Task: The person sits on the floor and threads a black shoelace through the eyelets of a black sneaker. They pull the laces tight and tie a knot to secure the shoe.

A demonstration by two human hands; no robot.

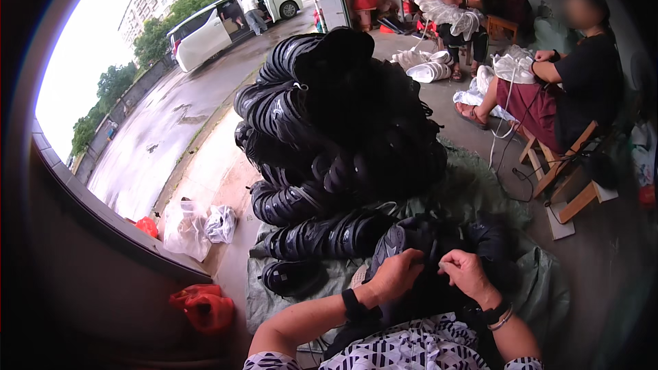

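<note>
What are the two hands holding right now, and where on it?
Both the left hand and right hand pinch a dark shoe upper at its near edge, over the lap; the exact grip spot is hard to tell.

Wearer's hands: two, the left hand [396, 273] and the right hand [466, 272], both pinching one dark shoe upper [425, 240].
Wristbands: one black band on the left wrist [352, 303]; a black band and a thin bangle on the right wrist [499, 315].
Black shoe uppers: one tall heap of bundled stacks [329, 137], too many to count.
Other people: two seated workers [576, 89] [456, 0], plus one person standing at the car [253, 12].
White shoe uppers: several piles near the seated workers [428, 68], number unclear.
Cars: one white car [205, 34], doors open.
Clear plastic bags: two [185, 227] [221, 223].
Red bags: two [205, 307] [146, 226].
Green tarps: one [480, 192].
</note>
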